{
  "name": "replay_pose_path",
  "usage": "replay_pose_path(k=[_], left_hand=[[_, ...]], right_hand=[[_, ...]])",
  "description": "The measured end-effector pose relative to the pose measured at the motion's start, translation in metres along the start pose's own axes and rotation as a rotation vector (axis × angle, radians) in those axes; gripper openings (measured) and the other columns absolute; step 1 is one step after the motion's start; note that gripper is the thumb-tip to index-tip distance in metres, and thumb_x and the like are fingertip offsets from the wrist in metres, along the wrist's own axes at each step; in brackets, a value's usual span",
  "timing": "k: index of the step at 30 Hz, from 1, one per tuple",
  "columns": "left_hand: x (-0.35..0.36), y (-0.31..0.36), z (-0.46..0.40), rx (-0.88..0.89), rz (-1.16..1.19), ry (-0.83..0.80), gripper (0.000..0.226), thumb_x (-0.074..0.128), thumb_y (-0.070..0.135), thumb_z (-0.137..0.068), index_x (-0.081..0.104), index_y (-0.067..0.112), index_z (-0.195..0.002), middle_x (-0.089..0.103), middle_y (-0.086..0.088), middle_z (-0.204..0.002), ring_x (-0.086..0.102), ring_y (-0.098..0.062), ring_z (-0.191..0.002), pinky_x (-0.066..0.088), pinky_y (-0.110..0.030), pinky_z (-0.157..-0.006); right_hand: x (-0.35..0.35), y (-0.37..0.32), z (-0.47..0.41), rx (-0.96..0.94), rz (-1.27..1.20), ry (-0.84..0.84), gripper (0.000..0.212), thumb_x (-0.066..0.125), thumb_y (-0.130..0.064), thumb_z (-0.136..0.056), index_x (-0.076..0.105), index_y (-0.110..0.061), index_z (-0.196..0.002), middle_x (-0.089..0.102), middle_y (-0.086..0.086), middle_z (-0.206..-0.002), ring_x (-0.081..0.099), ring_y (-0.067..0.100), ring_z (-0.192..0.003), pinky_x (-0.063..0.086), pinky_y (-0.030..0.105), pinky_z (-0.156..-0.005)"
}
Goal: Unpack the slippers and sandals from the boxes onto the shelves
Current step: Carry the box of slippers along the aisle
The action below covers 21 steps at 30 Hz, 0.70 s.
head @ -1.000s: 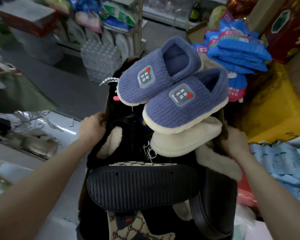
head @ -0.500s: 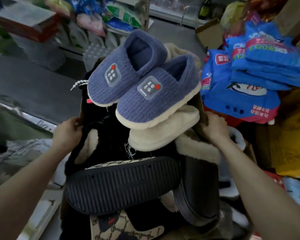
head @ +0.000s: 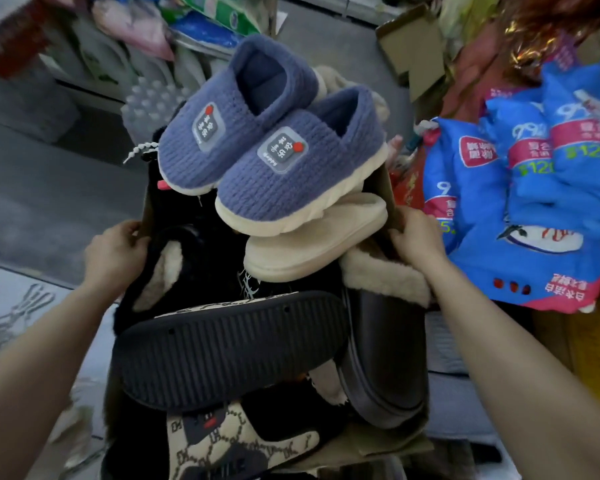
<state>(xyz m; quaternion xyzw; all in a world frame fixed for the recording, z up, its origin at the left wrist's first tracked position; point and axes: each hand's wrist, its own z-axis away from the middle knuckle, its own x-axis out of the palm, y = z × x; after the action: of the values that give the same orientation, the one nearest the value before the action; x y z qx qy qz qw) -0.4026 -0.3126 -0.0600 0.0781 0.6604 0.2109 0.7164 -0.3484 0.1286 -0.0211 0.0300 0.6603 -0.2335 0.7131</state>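
Observation:
A cardboard box (head: 384, 188) heaped with slippers is held up in front of me. My left hand (head: 113, 252) grips its left edge and my right hand (head: 418, 239) grips its right edge. On top lies a pair of blue knitted slippers (head: 281, 174) with cream soles and grey patches. Under them sits a cream slipper (head: 312, 244). Lower down lie a black ribbed sole (head: 229, 351), a dark fleece-lined slipper (head: 383, 341), a black fleece-lined slipper (head: 160, 271) and a beige patterned slipper (head: 236, 445).
Blue and pink packs (head: 520, 188) are stacked at the right. Shelves with packaged goods (head: 201, 26) and a pack of water bottles (head: 146, 105) stand beyond the box. A folded cardboard piece (head: 413, 46) lies at the upper right. Grey floor (head: 49, 188) runs along the left.
The box with the slippers has shifted left in view while I turn right; the blue packs have come closer. Both hands keep their grip on the box edges.

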Motion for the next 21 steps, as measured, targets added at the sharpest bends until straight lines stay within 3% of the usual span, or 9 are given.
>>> replay_pose_path(k=[3,9,12,21], left_hand=[[-0.001,-0.008,-0.050,-0.003,0.004,-0.011,0.032,0.059,0.015,-0.089,0.065,0.008,-0.120,0.066,-0.026,-0.112,0.058,-0.048,-0.105,0.046,-0.049,-0.086],[0.005,-0.023,-0.131,0.012,0.004,-0.058,0.032,0.059,0.015,-0.090,0.064,0.009,-0.121,0.066,-0.025,-0.113,0.058,-0.048,-0.106,0.046,-0.050,-0.086],[0.004,-0.032,-0.158,0.018,0.028,-0.060,0.031,0.059,0.015,-0.089,0.064,0.010,-0.119,0.067,-0.023,-0.112,0.059,-0.047,-0.105,0.046,-0.049,-0.087],[-0.023,-0.072,-0.207,-0.077,0.069,-0.026,0.029,0.059,0.015,-0.090,0.065,0.010,-0.118,0.068,-0.023,-0.110,0.059,-0.045,-0.105,0.046,-0.047,-0.084]], right_hand=[[0.010,-0.026,-0.023,0.055,-0.019,0.013,0.040,0.062,-0.012,-0.084,0.062,-0.020,-0.123,0.068,0.023,-0.113,0.059,0.047,-0.105,0.048,0.047,-0.089],[0.031,-0.069,-0.062,0.086,-0.018,0.030,0.038,0.060,-0.009,-0.088,0.062,-0.018,-0.124,0.067,0.023,-0.114,0.059,0.047,-0.106,0.045,0.044,-0.088],[0.040,-0.088,-0.077,0.091,-0.047,0.016,0.032,0.059,-0.012,-0.087,0.063,-0.022,-0.118,0.069,0.020,-0.107,0.062,0.045,-0.100,0.049,0.044,-0.085],[0.057,-0.159,-0.147,0.013,-0.057,-0.013,0.037,0.063,-0.013,-0.086,0.063,-0.020,-0.123,0.070,0.019,-0.108,0.062,0.043,-0.103,0.049,0.044,-0.083]])
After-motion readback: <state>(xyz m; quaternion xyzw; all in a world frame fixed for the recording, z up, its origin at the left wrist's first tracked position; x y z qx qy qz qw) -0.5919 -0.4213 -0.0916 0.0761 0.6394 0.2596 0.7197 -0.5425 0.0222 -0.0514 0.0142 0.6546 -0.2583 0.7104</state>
